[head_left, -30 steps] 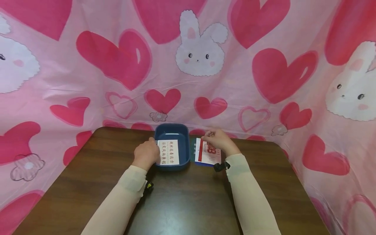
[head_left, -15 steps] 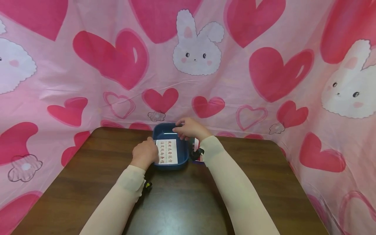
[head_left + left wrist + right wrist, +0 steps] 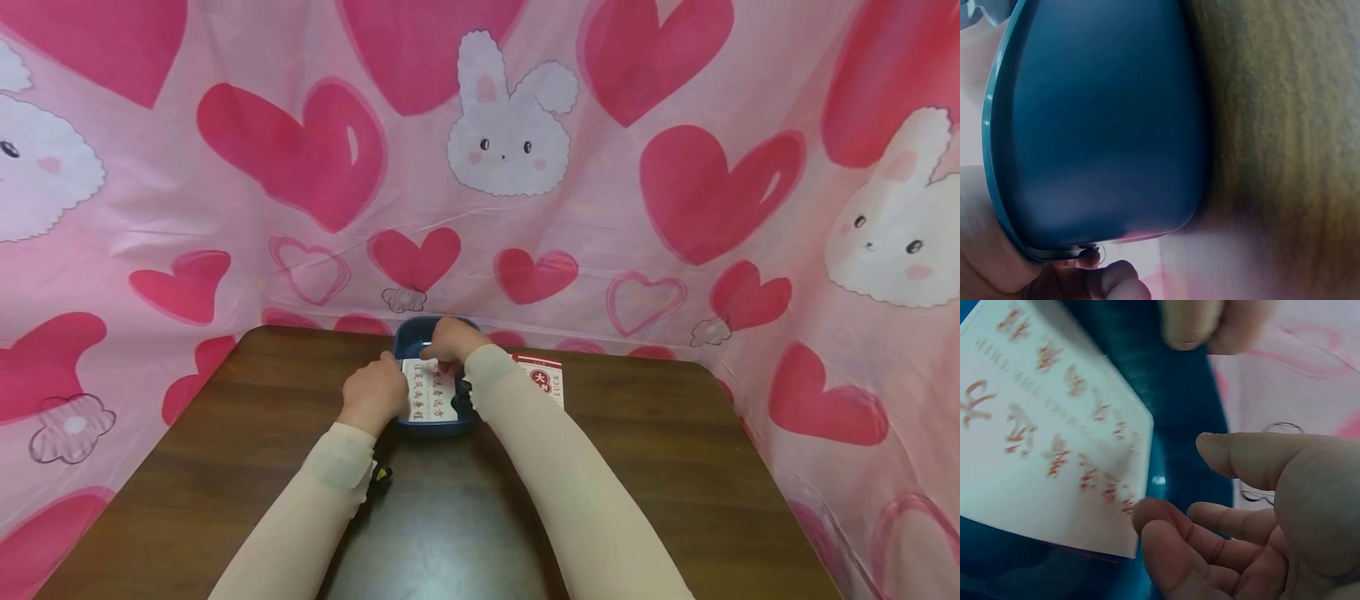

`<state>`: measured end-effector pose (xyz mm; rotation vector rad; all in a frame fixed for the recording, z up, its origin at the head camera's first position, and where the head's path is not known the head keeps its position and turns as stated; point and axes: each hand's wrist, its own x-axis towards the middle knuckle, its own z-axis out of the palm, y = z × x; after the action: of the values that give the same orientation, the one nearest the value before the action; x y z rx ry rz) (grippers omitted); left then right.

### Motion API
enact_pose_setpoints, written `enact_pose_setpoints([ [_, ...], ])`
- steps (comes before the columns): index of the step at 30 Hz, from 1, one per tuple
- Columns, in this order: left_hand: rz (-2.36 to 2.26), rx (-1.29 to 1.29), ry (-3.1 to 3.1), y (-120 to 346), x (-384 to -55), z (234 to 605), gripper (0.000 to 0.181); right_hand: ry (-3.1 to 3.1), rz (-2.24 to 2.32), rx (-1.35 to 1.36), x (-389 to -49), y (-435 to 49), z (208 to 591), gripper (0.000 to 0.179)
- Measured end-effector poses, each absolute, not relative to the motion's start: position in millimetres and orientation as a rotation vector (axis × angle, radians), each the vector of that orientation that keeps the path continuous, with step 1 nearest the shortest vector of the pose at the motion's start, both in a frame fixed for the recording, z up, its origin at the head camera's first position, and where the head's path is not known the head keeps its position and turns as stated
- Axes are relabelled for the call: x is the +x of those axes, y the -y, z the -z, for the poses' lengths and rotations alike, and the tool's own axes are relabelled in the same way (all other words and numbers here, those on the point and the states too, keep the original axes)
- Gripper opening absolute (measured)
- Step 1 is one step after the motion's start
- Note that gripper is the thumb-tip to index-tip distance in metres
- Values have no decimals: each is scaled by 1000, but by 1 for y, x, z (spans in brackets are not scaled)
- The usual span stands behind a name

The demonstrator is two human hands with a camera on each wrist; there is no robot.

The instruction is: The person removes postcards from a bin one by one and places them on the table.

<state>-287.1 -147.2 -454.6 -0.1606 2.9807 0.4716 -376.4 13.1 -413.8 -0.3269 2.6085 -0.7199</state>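
Observation:
A blue plastic box stands near the table's far edge, holding a white card with red-brown Chinese characters. My left hand grips the box's left rim; in the left wrist view the box's outer wall fills much of the picture, with fingers hooked at its rim. Over the box, my right hand reaches in at the far end of the card. The right wrist view shows its thumb apart from the bent fingers, nothing between them, and a fingertip right at the card's edge.
Right of the box lies a red and white card, partly covered by the right sleeve. The brown wooden table meets a pink cloth printed with hearts and rabbits behind and at the sides.
My right hand has moved left, from the red and white card across to the inside of the box. The left hand has kept its grip on the rim.

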Motion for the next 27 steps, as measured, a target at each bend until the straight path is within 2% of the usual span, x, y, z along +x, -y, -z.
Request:
enact_pose_setpoints([
  [7,-483,-155,-2973,147,-286,453,83,-2672,503,-227,-373,-6,425,48],
  [15,-471,-157,-2976,147,-286,452,87,-2707,476,-234,-373,-5,431,38],
  [22,-480,-142,-2975,148,-284,454,90,-2709,356,-217,-410,-3,460,38],
  [24,-487,-141,-2976,149,-284,454,89,-2726,370,-222,-404,-4,455,36],
  [27,-499,-147,-2976,149,-284,454,85,-2791,359,-301,-417,-7,466,37],
])
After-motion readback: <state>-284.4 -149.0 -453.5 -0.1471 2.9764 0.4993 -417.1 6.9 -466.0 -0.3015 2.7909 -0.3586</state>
